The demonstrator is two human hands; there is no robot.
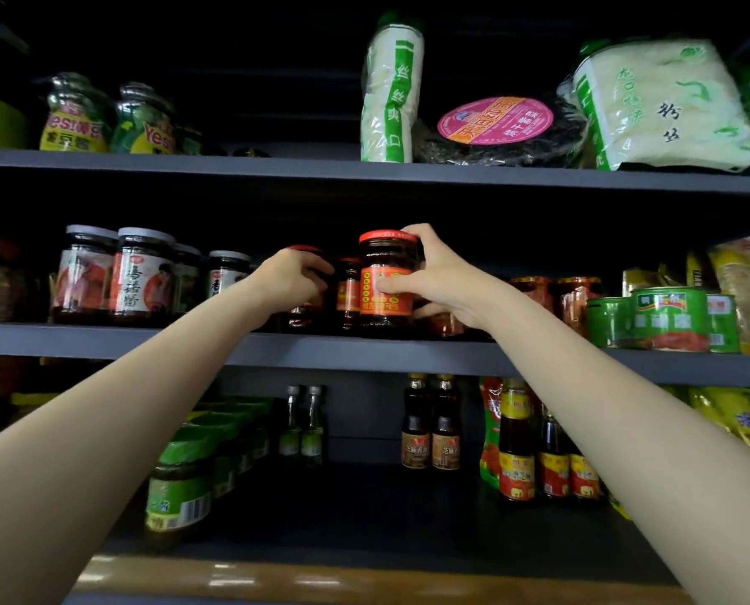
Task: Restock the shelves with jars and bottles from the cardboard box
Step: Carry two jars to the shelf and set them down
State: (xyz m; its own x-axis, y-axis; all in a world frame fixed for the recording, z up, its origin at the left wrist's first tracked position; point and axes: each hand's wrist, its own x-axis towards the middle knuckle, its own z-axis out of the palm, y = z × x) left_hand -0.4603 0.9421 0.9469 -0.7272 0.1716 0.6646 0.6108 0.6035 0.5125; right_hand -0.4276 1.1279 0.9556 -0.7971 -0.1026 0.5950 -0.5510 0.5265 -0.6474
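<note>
R hand (441, 281) clamps red-lid jar (386, 277) on mid shelf (146, 340); L hand (292, 277) grips neighbouring jar (305, 299).

Both arms extended — left hand (292, 275) curled, right hand (434, 277) gripping w/ thumb fwd.

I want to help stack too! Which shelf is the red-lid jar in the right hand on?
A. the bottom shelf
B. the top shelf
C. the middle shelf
C: the right hand holds the red-lid jar on the middle shelf, beside other dark jars.
</note>
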